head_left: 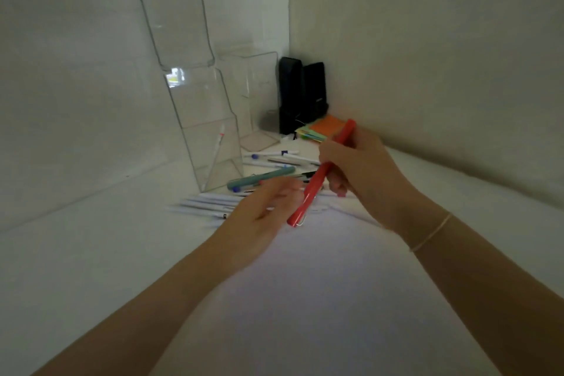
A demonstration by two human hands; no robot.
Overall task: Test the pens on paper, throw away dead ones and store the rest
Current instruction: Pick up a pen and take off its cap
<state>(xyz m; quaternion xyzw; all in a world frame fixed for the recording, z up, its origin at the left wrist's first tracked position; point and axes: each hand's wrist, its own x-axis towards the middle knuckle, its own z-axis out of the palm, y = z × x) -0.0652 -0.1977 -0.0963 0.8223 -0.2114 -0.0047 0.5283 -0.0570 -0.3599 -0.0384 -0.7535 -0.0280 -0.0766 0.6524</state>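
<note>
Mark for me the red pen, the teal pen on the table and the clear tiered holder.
red pen [316,186]: head view, on the barrel just below the right hand's grip.
teal pen [261,178]: head view, mid-barrel, lying on the table.
clear tiered holder [200,101]: head view, front wall of the middle tier.

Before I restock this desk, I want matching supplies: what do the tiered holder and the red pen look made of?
Tiered holder: clear, glossy acrylic or similar plastic; the wall shows through it, edges catch light, and a window reflection sits on it.
Red pen, held in the right hand: smooth, opaque plastic by its even sheen, with what seems a thin metal clip at its near end; motion blur leaves that uncertain.
</note>
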